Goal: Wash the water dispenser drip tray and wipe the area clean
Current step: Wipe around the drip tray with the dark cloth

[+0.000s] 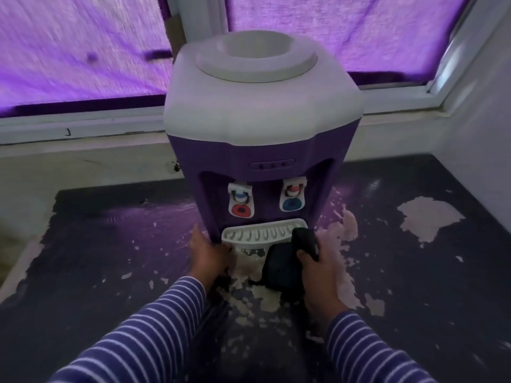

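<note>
Striped sleeves (154, 322) reach in. Left hand (207, 252) steadies dispenser (262, 120) beside drip tray (260, 234), seated under the taps (240, 203); grip unclear. Right hand (320, 275) clenches dark cloth (282, 269) against tray's right end, presumably to wipe it

Water dispenser (262, 111): tabletop model, standing upright. It has a white top with a round bottle well and a purple body. Two white taps sit in the front recess, the left one (241, 201) with a red paddle, the right one (292, 196) with a blue paddle.

Drip tray (260, 234): white, slotted, lying level at the foot of the dispenser below the taps.

Cloth (282, 269): dark and bunched. It covers the tray's right end and hangs down onto the tabletop (110, 244), held in the grip of the right hand (318, 269).

The left hand (207, 252) touches the tray's left end; its finger pose is too blurred to tell.
</note>
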Demonstrator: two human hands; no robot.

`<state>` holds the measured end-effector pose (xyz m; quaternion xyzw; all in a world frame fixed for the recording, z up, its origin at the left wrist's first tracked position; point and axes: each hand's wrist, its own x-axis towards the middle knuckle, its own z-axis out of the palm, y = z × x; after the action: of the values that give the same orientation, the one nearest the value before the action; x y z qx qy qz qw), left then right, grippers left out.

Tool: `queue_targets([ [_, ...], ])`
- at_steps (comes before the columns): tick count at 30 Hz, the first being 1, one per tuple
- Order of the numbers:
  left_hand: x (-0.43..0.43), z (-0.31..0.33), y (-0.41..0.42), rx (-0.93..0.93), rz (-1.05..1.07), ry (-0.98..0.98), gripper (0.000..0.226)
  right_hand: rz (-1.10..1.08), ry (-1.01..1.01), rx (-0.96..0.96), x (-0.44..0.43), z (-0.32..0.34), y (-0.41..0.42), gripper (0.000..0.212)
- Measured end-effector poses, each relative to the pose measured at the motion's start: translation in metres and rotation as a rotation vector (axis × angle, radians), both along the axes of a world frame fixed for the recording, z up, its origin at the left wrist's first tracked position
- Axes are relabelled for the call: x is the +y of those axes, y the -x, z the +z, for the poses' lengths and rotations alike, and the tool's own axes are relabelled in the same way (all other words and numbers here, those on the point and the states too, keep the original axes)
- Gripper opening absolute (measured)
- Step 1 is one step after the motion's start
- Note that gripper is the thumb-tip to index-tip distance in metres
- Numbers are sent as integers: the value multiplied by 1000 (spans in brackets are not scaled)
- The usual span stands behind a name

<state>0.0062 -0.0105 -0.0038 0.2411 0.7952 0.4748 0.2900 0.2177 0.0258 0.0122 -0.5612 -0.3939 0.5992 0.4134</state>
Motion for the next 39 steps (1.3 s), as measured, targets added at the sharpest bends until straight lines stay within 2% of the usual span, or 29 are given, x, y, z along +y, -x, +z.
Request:
queue_targets([
  [3,5,-8,6,4,-116,-17,56,-43,-13,-4,14,2,6,39],
  [6,8,-11,12,21,-146,10,46,-61,-13,-28,23,6,15,37],
  [7,9,-12,13,27,-140,11,45,-31,-11,-69,25,6,18,37],
  [9,10,-13,14,41,-133,12,45,88,-17,-278,27,4,23,52],
  [11,11,-13,14,40,-124,7,46,151,10,-358,20,1,30,63],
  [14,12,-14,16,20,-123,-16,46,271,39,-481,5,-6,41,70],
  [16,14,-15,18,11,-113,-24,45,306,110,-406,-1,-14,43,72],
  [19,17,-17,19,-52,-75,-27,42,110,139,-171,9,-18,33,70],
  [22,20,-18,21,-109,-48,-23,31,24,69,-244,34,-19,18,68],
  [24,21,-18,21,-96,-39,-12,30,21,127,-168,38,-15,20,69],
  [30,21,-22,24,-63,-48,25,39,209,118,-287,5,-23,40,71],
  [33,20,-23,29,-82,-57,25,40,136,174,-143,12,-23,29,71],
  [39,19,-21,31,-56,-100,56,40,32,170,-113,34,-20,27,70],
])
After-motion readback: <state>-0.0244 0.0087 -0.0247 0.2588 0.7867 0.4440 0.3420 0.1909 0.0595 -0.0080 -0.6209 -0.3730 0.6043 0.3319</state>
